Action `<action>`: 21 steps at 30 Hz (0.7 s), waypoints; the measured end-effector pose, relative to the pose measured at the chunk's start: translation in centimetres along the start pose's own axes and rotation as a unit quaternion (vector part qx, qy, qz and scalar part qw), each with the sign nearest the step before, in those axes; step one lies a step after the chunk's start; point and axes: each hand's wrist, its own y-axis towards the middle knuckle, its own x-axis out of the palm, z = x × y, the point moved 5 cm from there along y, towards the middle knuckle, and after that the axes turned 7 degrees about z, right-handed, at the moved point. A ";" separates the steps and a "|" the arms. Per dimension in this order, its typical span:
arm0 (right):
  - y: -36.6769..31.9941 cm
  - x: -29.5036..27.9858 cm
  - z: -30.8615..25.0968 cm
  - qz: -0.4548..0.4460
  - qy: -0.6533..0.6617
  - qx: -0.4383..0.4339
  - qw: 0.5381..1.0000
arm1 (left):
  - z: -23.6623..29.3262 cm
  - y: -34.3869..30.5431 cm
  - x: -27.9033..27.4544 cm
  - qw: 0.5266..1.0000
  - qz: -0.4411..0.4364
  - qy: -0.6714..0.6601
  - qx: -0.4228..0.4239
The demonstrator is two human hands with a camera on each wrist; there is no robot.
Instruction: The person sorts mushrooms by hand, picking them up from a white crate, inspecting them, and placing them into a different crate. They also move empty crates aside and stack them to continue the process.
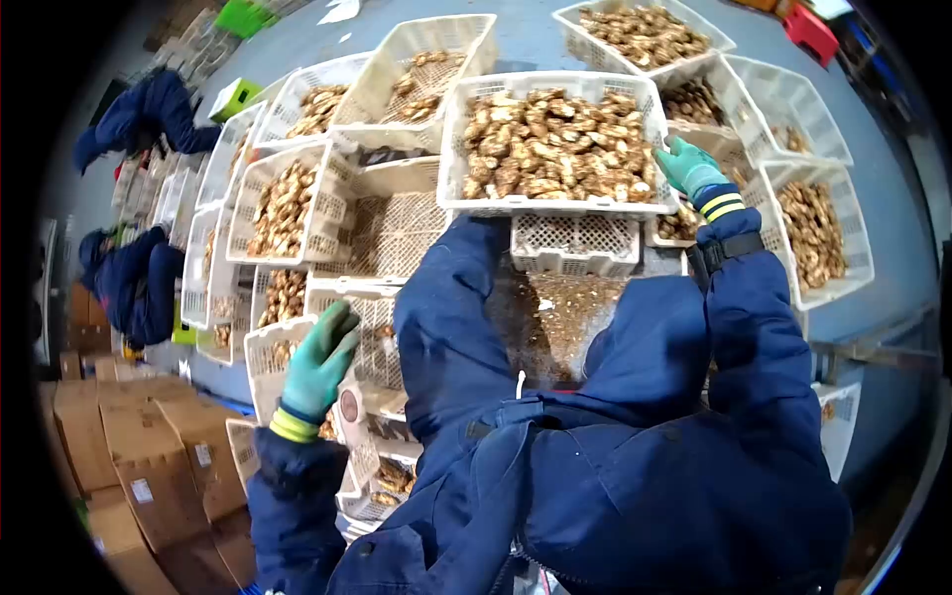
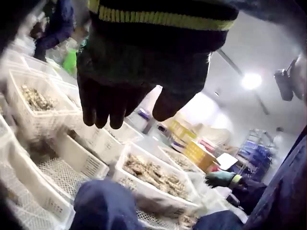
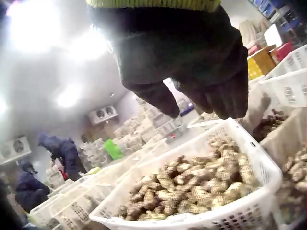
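In front of the wearer's knees, a white plastic crate [image 1: 555,206] is heaped with knobbly tan-and-brown roots [image 1: 555,144]. My right hand [image 1: 691,167], in a green work glove, is at the crate's right rim. The right wrist view shows its fingers fairly straight above that rim, with no root among them. Off to the left, my gloved left hand [image 1: 322,365] hovers over lower crates, fingers extended and holding nothing. Beyond it, a mesh-bottomed crate [image 1: 382,233] has scattered debris on its floor.
More root-filled crates [image 1: 283,210] stand along the left, with others [image 1: 813,233] on the right. Cardboard boxes [image 1: 149,456] are stacked at lower left. Two people in dark blue work clothes [image 1: 149,114] are at far left. Brown scraps [image 1: 555,322] lie between the knees.
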 end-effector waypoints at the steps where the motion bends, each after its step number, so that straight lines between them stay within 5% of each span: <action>1: -0.2 -0.4 1.1 -0.017 -0.008 0.041 0.999 | 0.0 3.2 3.3 0.999 -0.051 -0.009 -0.001; 4: 1.3 1.8 4.7 -0.061 -0.007 0.103 0.993 | -2.2 11.7 12.9 0.972 -0.146 -0.104 -0.151; 5: 1.3 2.4 4.8 -0.070 -0.004 0.113 0.991 | -2.6 14.0 16.0 0.944 -0.130 -0.183 -0.243; 7: 1.3 3.7 4.5 -0.120 0.054 0.134 0.982 | -7.7 19.3 21.2 0.922 -0.117 -0.225 -0.294; 9: 4.4 11.1 7.7 -0.063 0.065 0.186 0.978 | -9.9 21.6 24.9 0.895 -0.087 -0.243 -0.364; 13: 2.9 13.7 9.6 0.012 0.122 0.183 0.975 | -13.7 24.1 26.9 0.865 -0.004 -0.346 -0.363; 17: 0.4 12.7 9.0 -0.046 0.105 0.137 0.984 | -15.3 27.0 25.8 0.867 0.026 -0.397 -0.300; 19: -3.0 12.5 7.8 -0.104 0.132 0.181 0.969 | -16.6 28.3 25.4 0.853 0.009 -0.437 -0.286; 21: -7.8 13.6 6.7 -0.131 0.151 0.175 0.964 | -14.1 28.3 23.7 0.892 0.052 -0.339 -0.293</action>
